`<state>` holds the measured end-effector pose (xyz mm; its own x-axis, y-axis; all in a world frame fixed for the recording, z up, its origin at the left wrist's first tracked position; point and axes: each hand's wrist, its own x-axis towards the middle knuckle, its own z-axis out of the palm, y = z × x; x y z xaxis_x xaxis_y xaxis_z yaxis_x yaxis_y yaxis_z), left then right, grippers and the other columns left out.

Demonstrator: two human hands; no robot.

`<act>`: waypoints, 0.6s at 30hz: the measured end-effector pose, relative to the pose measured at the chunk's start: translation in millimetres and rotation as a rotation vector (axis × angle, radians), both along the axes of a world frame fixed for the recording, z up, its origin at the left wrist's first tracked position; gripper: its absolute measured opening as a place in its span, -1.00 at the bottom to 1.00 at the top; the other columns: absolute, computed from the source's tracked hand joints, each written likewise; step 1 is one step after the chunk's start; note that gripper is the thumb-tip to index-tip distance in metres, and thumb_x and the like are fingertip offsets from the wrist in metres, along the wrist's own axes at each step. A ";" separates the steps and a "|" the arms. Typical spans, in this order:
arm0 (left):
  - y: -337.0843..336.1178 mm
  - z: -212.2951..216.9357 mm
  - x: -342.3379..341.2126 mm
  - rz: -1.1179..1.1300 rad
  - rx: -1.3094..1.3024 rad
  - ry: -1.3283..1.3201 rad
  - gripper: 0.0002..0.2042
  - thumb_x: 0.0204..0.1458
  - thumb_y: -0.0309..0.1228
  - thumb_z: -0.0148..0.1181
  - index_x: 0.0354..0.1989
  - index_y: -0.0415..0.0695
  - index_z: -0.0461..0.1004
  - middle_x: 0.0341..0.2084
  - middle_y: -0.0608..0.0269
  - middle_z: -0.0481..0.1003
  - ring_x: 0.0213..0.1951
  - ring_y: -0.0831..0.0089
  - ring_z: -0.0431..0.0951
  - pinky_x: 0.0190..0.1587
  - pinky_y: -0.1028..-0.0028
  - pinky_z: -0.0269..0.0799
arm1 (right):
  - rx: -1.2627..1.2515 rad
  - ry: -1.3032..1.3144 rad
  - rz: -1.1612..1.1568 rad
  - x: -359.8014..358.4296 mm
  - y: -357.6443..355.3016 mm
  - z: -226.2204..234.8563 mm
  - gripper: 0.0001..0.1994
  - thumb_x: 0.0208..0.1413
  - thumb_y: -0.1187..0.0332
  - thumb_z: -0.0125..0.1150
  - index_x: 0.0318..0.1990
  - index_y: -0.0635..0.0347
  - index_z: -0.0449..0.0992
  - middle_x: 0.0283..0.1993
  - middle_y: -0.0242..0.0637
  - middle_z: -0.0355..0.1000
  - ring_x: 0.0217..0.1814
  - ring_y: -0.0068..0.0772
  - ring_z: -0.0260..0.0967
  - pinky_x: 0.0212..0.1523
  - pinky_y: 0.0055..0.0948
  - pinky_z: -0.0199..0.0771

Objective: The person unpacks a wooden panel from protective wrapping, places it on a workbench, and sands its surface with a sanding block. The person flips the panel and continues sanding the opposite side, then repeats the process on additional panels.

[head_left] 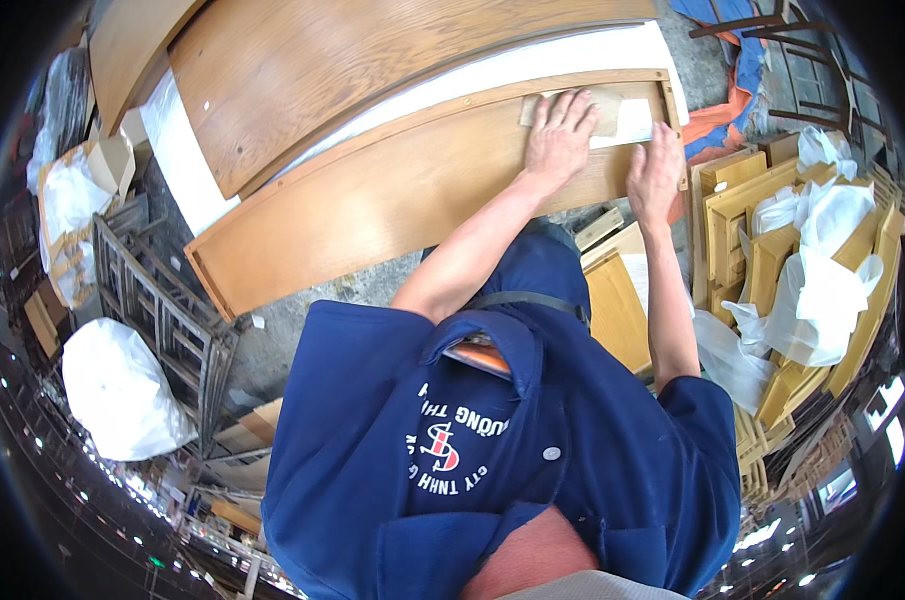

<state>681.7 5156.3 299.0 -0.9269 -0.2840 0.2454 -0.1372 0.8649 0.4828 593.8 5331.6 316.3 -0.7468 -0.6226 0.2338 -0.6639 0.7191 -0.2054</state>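
Observation:
In front of me lies a long, shallow wooden panel (393, 195) with raised edge strips, like a drawer front or a shallow tray. My left hand (558, 140) rests flat near its right end, fingers stretched out over a thin beige sheet (607, 112); whether that is sandpaper or card I cannot tell. Beside the sheet is a white rectangular patch (634, 121). My right hand (656, 175) is at the panel's right end strip, its fingers extended and pointing away from me. I see nothing held in it.
Behind the panel, a larger wooden board (373, 75) rests on white foam sheeting (613, 47). Wooden frames (743, 215) with clear plastic wrap are stacked at right. Dark metal racks (163, 300) and a white bag (123, 390) stand at left.

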 end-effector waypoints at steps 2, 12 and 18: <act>-8.2 -0.6 17.5 -0.047 -0.044 -0.064 -0.58 -0.01 -0.34 0.10 0.10 -0.03 0.41 0.22 0.18 0.29 0.26 0.21 0.24 0.27 0.04 0.07 | 0.173 -0.031 0.038 -9.3 -17.7 -12.2 -0.47 0.19 0.24 0.01 0.28 0.26 0.18 0.34 0.00 0.10 0.41 0.04 -0.01 0.39 -0.05 -0.09; -100.6 25.0 203.0 0.065 -0.166 -0.258 -0.39 -0.09 -0.46 0.02 0.28 0.00 0.27 0.32 0.14 0.16 0.36 0.10 0.07 0.33 -0.01 -0.12 | 0.084 -0.209 0.039 11.5 -74.2 -12.7 -0.36 0.21 0.02 -0.05 0.36 0.15 0.07 0.44 0.02 -0.09 0.50 0.03 -0.21 0.46 -0.06 -0.27; -46.3 10.0 38.4 -0.324 -0.083 -0.183 -0.43 -0.11 -0.39 0.15 0.19 -0.03 0.31 0.24 0.19 0.23 0.28 0.20 0.18 0.26 0.03 0.06 | 0.051 -0.186 -0.094 -15.8 -25.0 -9.6 -0.39 0.19 0.09 0.00 0.31 0.24 0.12 0.41 -0.09 0.01 0.45 -0.06 -0.08 0.41 -0.10 -0.14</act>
<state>720.2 5110.0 309.0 -0.9960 0.0453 0.0773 0.0728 0.9125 0.4026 578.0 5306.6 306.7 -0.8293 -0.5560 0.0565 -0.5477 0.7886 -0.2795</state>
